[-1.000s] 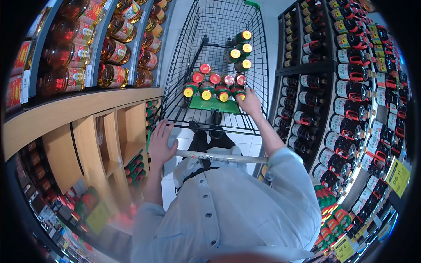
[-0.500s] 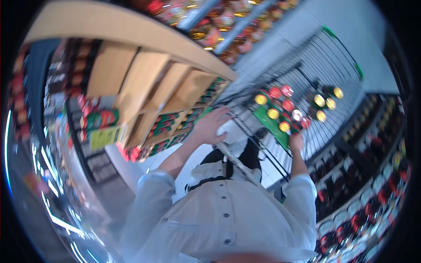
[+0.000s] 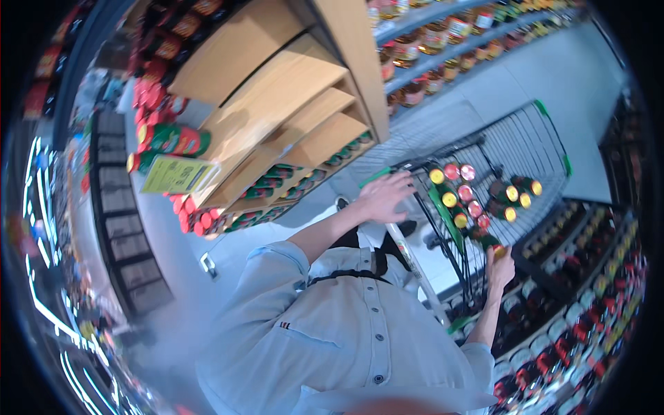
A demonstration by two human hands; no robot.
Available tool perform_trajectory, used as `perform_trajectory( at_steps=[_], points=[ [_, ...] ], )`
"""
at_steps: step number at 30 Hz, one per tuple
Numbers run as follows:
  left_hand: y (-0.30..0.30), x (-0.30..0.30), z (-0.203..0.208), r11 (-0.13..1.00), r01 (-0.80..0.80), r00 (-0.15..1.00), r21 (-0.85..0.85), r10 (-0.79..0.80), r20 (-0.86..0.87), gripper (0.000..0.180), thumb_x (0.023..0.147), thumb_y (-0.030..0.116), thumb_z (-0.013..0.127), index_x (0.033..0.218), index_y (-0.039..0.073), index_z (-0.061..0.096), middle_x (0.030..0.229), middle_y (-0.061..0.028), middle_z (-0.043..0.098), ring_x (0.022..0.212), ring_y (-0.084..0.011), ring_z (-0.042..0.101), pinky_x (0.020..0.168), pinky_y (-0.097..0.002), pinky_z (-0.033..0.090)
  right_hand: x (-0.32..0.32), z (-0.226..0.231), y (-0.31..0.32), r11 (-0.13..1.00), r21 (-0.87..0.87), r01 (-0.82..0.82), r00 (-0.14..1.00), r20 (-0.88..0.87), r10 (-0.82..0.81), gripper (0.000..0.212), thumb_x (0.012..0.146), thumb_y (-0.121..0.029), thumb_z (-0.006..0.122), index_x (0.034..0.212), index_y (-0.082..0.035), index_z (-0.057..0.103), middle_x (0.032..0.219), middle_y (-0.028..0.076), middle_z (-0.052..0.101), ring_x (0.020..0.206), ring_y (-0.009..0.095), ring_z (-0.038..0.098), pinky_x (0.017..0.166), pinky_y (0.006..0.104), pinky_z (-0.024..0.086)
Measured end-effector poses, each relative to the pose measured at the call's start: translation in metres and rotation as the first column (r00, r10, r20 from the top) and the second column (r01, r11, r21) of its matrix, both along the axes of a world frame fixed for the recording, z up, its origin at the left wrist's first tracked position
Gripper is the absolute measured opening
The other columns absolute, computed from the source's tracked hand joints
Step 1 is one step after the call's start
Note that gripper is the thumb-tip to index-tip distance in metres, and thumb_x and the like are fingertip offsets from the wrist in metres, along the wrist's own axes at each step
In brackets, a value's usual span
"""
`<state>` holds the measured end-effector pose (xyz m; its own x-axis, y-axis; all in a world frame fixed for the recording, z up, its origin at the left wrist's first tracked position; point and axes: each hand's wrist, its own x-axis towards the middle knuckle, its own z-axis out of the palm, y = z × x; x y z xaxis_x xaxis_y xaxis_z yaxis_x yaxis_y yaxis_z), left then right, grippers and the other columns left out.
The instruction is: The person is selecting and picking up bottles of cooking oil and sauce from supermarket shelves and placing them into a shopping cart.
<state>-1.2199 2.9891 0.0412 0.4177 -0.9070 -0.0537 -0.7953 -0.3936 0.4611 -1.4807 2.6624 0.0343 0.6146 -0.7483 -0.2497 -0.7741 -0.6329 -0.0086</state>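
My left hand (image 3: 389, 197) lies with its fingers stretched out by the left end of the shopping cart's handle bar (image 3: 415, 266). On the cart's near right side, my right hand (image 3: 501, 270) is closed around the yellow-capped end of a jar (image 3: 485, 239), whose dark green body points into the basket. The wire shopping cart (image 3: 553, 128) carries a cluster of jars with red caps (image 3: 465, 192) and yellow caps (image 3: 449, 200). A second group of yellow-capped jars (image 3: 512, 194) stands farther right in it. A green panel (image 3: 446, 220) edges the cluster.
To the left, a wooden shelf unit (image 3: 277, 104) holds green jars (image 3: 273, 181) on its lower levels and a yellow-green price sign (image 3: 178, 174) at its end. Shelves of bottles (image 3: 436, 41) run along the back. Dark tiered shelves with jars (image 3: 567, 304) line the right side.
The view has turned, and the cart sits farther right in it. My right hand has drawn back toward me, with the yellow-capped jar now showing in it. My left hand stays by the handle.
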Motion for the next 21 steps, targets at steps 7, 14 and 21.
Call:
perform_trajectory(
  at_steps=[7, 14, 21],
  points=[
    [0.011, 0.002, -0.003, 0.909, -0.259, 0.814, -0.328, 0.023, -0.581, 0.061, 0.09, 0.041, 0.061, 0.137, 0.004, 0.048, 0.139, -0.0142, 0.051, 0.13, -0.0299, 0.048, 0.107, -0.0427, 0.038, 0.046, 0.226, 0.078, 0.977, 0.187, -0.106, 0.877, 0.48, 0.003, 0.041, 0.078, -0.039, 0.067, 0.084, 0.001, 0.06, 0.066, 0.018, 0.062, 0.064, 0.031, 0.064, 0.061, 0.0397, 0.047],
    [0.02, -0.021, 0.071, 0.953, -0.243, -0.687, -0.181, -0.301, -0.661, 0.079, 0.091, 0.068, 0.041, 0.145, 0.01, 0.038, 0.136, -0.0194, 0.052, 0.117, -0.0333, 0.057, 0.088, -0.0469, 0.053, 0.077, 0.27, 0.1, 0.708, 0.692, -0.139, 0.736, 0.551, -0.393, 0.029, 0.086, -0.035, 0.06, 0.08, -0.007, 0.06, 0.061, -0.006, 0.044, 0.051, 0.002, 0.039, 0.045, 0.0187, 0.026],
    [0.071, -0.004, 0.096, 0.978, -0.192, -0.876, -0.086, -0.21, -0.435, 0.085, 0.086, 0.069, 0.045, 0.144, 0.008, 0.039, 0.133, -0.0278, 0.05, 0.102, -0.039, 0.063, 0.067, -0.0407, 0.059, 0.133, 0.257, 0.14, 0.693, 0.715, -0.091, 0.769, 0.492, -0.407, 0.047, 0.091, -0.05, 0.058, 0.091, -0.004, 0.064, 0.057, -0.008, 0.044, 0.042, 0.001, 0.032, 0.037, 0.019, 0.019]
  ],
)
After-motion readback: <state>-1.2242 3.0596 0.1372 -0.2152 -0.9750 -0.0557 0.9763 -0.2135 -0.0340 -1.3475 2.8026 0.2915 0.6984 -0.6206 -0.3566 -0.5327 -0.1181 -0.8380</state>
